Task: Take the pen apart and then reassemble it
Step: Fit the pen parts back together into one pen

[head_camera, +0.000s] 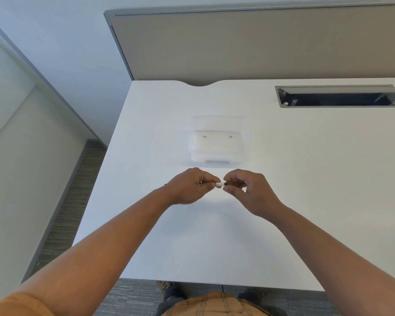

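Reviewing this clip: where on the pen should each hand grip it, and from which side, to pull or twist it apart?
The pen lies level between the hands, above the table. Likely best: left hand pinches the pale section from the left, right hand pinches the dark section from the right, fingers close to the visible join. The slim straight barrel suits opposed pinches along its axis.

Most of the pen (219, 184) is hidden inside the left hand (187, 187) and right hand (246, 190); only a short white-and-dark section shows. Both upper arms are cut off at 6 o'clock.
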Action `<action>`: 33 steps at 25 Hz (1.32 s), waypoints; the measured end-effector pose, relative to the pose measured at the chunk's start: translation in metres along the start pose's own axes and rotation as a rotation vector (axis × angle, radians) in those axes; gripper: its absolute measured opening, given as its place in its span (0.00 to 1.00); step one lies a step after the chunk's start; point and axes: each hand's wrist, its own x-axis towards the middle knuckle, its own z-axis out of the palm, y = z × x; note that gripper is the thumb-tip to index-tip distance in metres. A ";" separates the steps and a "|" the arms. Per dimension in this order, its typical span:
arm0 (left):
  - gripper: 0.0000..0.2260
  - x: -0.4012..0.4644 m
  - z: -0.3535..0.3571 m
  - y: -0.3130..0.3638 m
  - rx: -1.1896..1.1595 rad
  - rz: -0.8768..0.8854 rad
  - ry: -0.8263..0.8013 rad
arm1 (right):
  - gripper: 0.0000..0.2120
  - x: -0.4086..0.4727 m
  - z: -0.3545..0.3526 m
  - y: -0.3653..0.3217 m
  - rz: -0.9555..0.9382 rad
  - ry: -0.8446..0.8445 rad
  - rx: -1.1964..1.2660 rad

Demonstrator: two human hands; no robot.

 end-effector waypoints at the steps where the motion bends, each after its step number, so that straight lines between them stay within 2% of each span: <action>1: 0.12 0.001 -0.002 0.001 -0.020 0.006 -0.008 | 0.05 0.001 0.000 0.000 -0.021 -0.004 -0.030; 9: 0.11 0.005 -0.001 0.003 -0.063 -0.011 0.002 | 0.06 -0.001 0.007 -0.001 -0.054 0.093 -0.121; 12: 0.11 0.005 0.001 0.004 -0.010 -0.025 -0.007 | 0.12 -0.001 0.012 -0.002 0.125 0.059 -0.002; 14: 0.11 0.006 0.001 0.004 -0.009 -0.022 -0.022 | 0.11 -0.002 0.011 -0.001 0.183 0.050 0.056; 18: 0.11 0.007 -0.002 0.005 -0.095 -0.047 -0.023 | 0.04 -0.002 0.003 -0.005 0.038 0.107 0.029; 22: 0.10 0.008 0.001 0.006 -0.109 -0.037 -0.008 | 0.08 0.000 0.004 -0.004 -0.088 0.110 -0.162; 24: 0.10 0.009 0.003 0.005 -0.068 -0.036 -0.006 | 0.11 0.001 0.008 -0.002 0.052 0.097 -0.080; 26: 0.11 0.011 0.004 0.005 -0.039 -0.038 -0.018 | 0.16 0.001 0.012 -0.005 0.301 0.065 0.139; 27: 0.11 0.011 0.004 0.005 -0.048 -0.038 -0.026 | 0.17 0.001 0.013 -0.005 0.360 0.052 0.190; 28: 0.12 0.012 0.004 0.006 -0.068 -0.044 -0.033 | 0.17 0.000 0.012 -0.005 0.327 0.056 0.162; 33: 0.10 0.012 0.002 0.016 -0.148 -0.083 -0.051 | 0.09 -0.003 0.002 0.003 -0.206 0.149 -0.347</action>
